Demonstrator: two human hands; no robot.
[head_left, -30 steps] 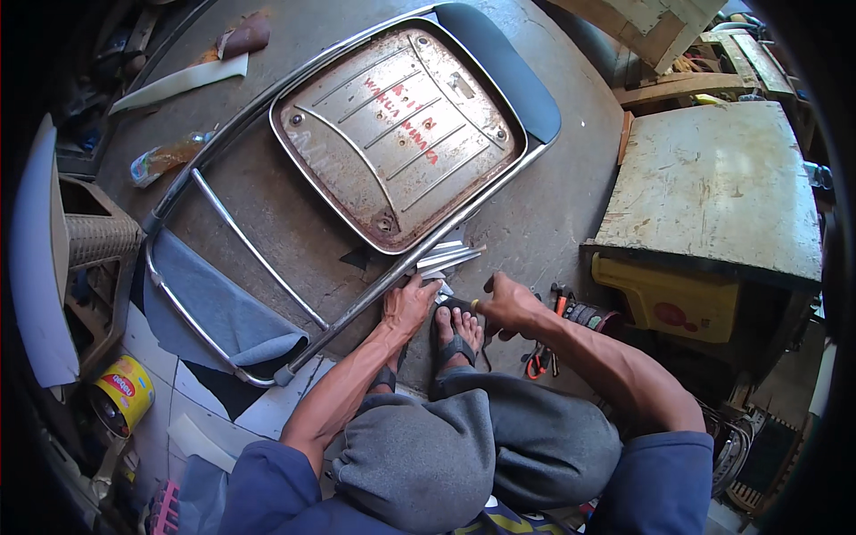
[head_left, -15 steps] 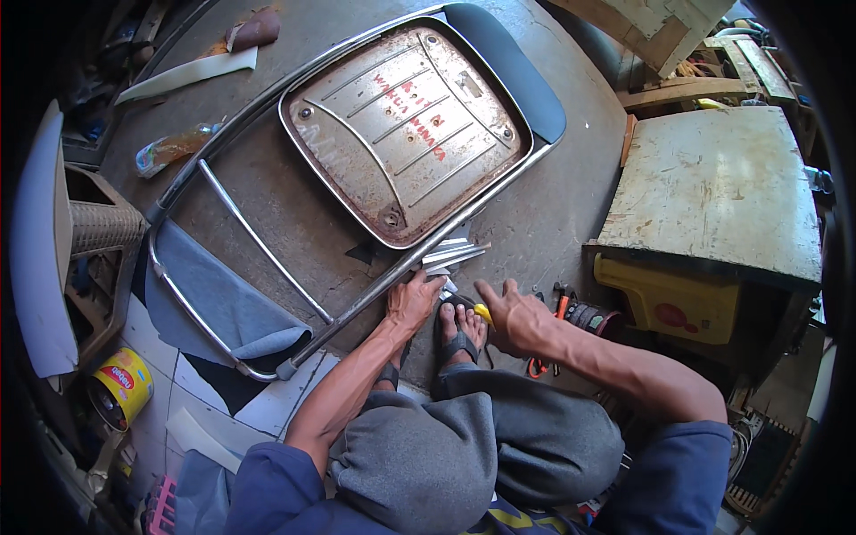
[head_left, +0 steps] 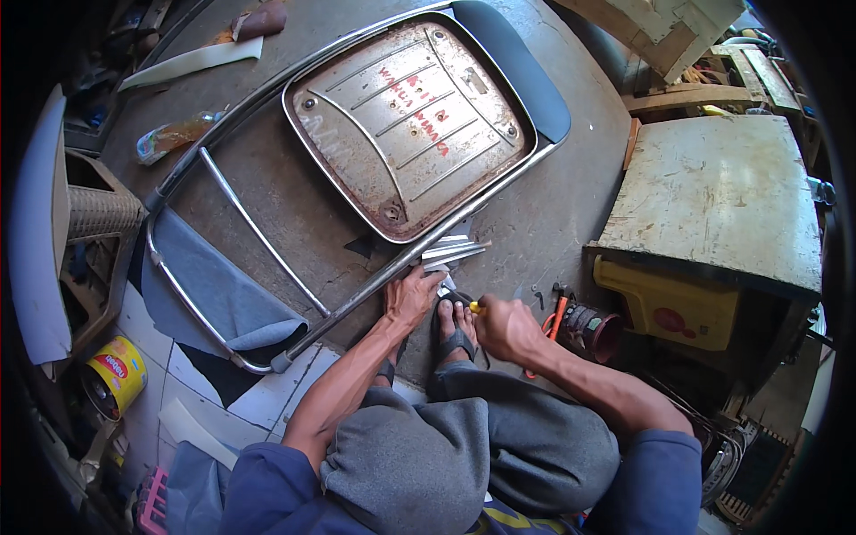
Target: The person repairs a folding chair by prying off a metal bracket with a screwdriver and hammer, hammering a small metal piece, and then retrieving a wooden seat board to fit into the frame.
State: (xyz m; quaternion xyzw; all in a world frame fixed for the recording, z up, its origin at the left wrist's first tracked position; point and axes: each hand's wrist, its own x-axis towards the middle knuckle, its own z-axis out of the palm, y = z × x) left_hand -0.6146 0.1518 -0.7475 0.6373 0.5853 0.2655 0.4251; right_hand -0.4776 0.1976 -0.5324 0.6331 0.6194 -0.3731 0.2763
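A folding-type metal chair frame (head_left: 368,283) lies on the floor, its rusty seat pan (head_left: 415,134) facing up and its dark padded end (head_left: 517,67) at the far side. My left hand (head_left: 412,299) is closed beside the lower tube; its fingertips meet a small pale metal piece, but what they grip is partly hidden. My right hand (head_left: 510,330) is wrapped round the yellow handle (head_left: 474,307) of what looks like a screwdriver, whose shaft points at that piece. Several silver metal strips (head_left: 453,252) lie just beyond my left fingers. My sandalled foot (head_left: 456,334) is between the hands.
Blue-grey fabric (head_left: 218,290) lies under the chair legs. A pale worn cabinet (head_left: 713,196) with a yellow container (head_left: 664,303) below stands right. An orange-handled tool (head_left: 558,316) and a reddish can (head_left: 596,330) are near my right hand. A yellow tin (head_left: 116,374) stands left.
My right hand has closed from spread fingers onto the yellow handle and moved slightly left and down. My left hand stays by the tube.
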